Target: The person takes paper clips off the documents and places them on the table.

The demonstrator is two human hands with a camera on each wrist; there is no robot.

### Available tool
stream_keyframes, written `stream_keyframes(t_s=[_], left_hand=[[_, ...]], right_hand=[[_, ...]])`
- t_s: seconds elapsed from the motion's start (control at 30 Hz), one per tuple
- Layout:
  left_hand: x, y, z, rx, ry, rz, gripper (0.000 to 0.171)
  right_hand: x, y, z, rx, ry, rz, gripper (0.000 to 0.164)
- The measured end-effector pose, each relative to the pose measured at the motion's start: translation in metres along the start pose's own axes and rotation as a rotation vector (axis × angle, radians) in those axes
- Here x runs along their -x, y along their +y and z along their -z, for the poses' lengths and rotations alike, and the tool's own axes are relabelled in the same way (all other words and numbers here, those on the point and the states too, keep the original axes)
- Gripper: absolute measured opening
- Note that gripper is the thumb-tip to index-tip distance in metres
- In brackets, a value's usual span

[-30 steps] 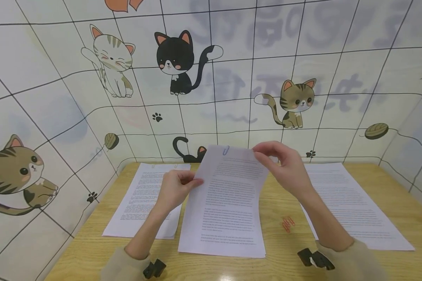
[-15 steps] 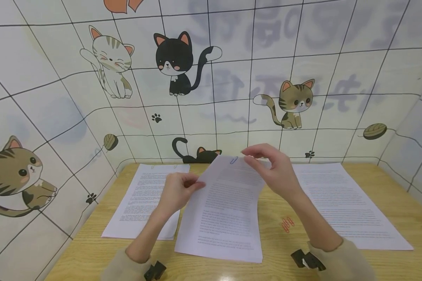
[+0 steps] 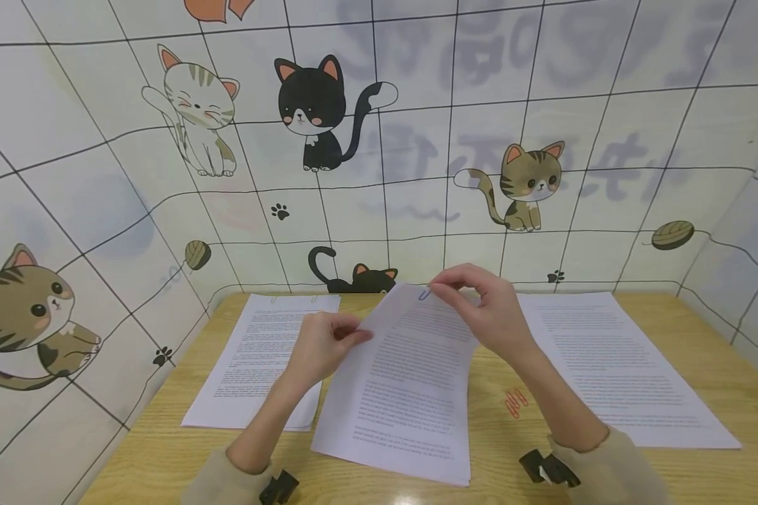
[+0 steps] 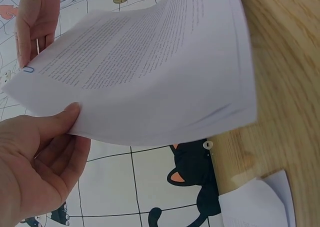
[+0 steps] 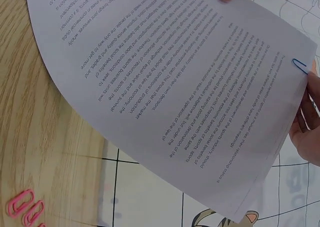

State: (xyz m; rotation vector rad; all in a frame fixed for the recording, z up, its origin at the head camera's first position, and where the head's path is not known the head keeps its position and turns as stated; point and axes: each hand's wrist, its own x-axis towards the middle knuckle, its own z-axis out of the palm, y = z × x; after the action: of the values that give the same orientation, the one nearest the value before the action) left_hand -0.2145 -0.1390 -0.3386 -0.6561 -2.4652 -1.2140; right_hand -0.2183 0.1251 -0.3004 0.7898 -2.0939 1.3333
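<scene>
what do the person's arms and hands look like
The left hand and right hand are bare, without gloves. Beige fabric sleeves show low in the head view, each with a black, angular piece at its cuff.

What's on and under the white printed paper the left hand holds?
A blue looped paper clip is on the paper, by the right hand. Light wooden table shows past the paper's bottom edge; anything directly beneath is hidden.
</scene>
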Motion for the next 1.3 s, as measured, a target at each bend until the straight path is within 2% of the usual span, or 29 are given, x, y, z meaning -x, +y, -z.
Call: stream_keyframes(t_s=[0.4,0.83,1.3], left_hand=[[0.0,0.004,0.001,0.001,0.003,0.012,0.005],[0.0,0.004,0.001,-0.004,0.002,0.004,0.005],[-0.001,0.01,0.004,-0.016,-0.011,0.031,0.006]], right_hand=[[-0.001,0.004,-0.005,0.034,0.075,0.068,0.008],[0.0,0.003,-0.01,0.002,0.097,0.068,0.011],[0.001,0.003,-0.014,-0.053,0.12,0.082,0.008]])
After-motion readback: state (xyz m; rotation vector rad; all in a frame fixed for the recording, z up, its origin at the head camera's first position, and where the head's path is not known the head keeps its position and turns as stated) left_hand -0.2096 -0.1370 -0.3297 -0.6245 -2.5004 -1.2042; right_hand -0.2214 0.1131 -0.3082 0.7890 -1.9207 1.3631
